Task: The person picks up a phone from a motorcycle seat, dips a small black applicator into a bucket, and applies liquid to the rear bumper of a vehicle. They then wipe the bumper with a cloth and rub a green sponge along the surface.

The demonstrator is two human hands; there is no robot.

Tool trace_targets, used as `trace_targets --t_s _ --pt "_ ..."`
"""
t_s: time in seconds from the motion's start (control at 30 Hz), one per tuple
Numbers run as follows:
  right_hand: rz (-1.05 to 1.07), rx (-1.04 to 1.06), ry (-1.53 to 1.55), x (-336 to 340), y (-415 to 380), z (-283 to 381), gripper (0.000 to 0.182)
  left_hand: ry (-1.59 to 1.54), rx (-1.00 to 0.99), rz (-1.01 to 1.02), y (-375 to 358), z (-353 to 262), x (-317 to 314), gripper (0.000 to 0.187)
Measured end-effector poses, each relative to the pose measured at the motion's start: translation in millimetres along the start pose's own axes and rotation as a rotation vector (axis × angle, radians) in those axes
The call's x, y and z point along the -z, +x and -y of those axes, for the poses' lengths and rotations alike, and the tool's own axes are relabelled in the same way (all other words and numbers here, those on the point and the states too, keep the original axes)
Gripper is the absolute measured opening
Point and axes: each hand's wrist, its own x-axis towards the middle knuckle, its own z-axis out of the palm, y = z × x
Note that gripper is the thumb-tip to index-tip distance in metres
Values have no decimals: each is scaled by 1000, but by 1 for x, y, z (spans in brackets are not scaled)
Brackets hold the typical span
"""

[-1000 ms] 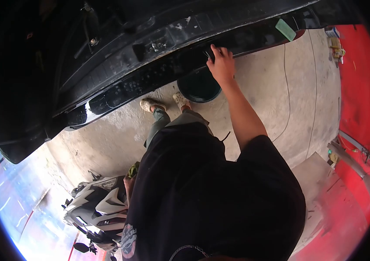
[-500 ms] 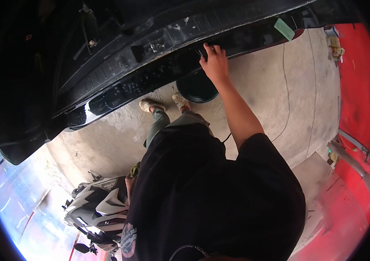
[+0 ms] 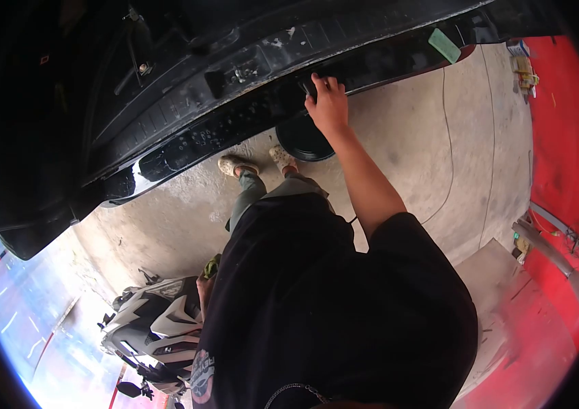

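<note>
My right hand [image 3: 329, 108] is at the glossy black bumper [image 3: 255, 105] of a vehicle, fingers curled over a small dark thing that I cannot make out against the black surface. Water drops dot the bumper to the left of it. A flat green pad [image 3: 445, 46] lies on the bumper farther right. Low at my left side, my left hand [image 3: 204, 286] is closed on a yellow-green cloth [image 3: 212, 266]; my shirt hides part of that hand.
Below the bumper, a black tub [image 3: 305, 142] stands on the concrete floor [image 3: 412, 143] beside my feet. Thin cables [image 3: 447, 136] run across the floor on the right. A motorcycle [image 3: 157, 327] is parked at lower left, and a red wall [image 3: 565, 123] rises at right.
My right hand has slid a short way left along the bumper and slightly toward me. The cloth, green pad and tub look unmoved.
</note>
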Motion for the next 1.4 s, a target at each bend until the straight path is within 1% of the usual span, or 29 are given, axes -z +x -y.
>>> trace_targets --t_s 0.13,0.2,0.23,0.3,0.4,0.47,0.53,0.63,0.7,0.8,0.83,0.93,1.03,1.07,1.1,1.17,1.23,1.27,1.3,1.33,1.4 --pt "40 21 9 1 -30 1 58 -33 31 -13 -24 -42 2 41" --pt "39 43 9 3 -29 3 58 -48 50 -18 -38 -61 2 41" --pt "33 51 8 7 -19 8 58 -80 24 -22 -44 -71 1 40" --pt "15 60 0 5 -4 13 58 -62 20 0 -18 -26 -9 40" --pt "13 59 -10 -1 -2 16 58 -24 56 -23 -19 -26 -6 40" --pt "48 68 -8 3 -22 18 58 -10 93 -56 -41 -67 -2 41" --pt "79 62 33 4 -37 20 58 -4 139 -92 -56 -86 -2 41" --pt "68 69 30 -2 -42 21 59 -112 82 -19 -46 -59 -2 44" --pt "39 104 39 -10 -23 26 59 -109 50 -1 -23 -9 -8 44" --pt "38 51 53 -12 -11 38 58 -48 37 -7 -21 0 -8 44" --pt "47 48 56 -11 -15 38 58 -22 35 -14 -23 -5 -7 43" --pt "80 43 68 -7 -35 37 57 -126 70 -46 -33 -20 -5 42" --pt "82 34 78 -9 -39 36 58 -100 151 -56 -54 -64 -1 42" --pt "63 45 73 -14 -32 37 58 -127 117 -29 -44 -44 -2 42" --pt "43 55 67 -19 -26 37 58 -153 81 -2 -26 -10 -5 42" --pt "38 49 59 -25 -16 39 58 -160 28 20 -11 23 -9 42" --pt "34 35 68 -25 -18 41 59 -125 -13 12 -2 37 -8 43" --pt "35 29 79 -21 -27 42 59 -102 34 -20 -8 24 -8 42" --pt "37 25 91 -19 -34 42 59 -80 84 -53 -27 -11 -6 42" --pt "49 19 98 -18 -38 42 58 -61 136 -87 -39 -33 -4 42" --pt "77 5 110 -16 -44 39 58 -62 133 -87 -42 -40 -4 41"
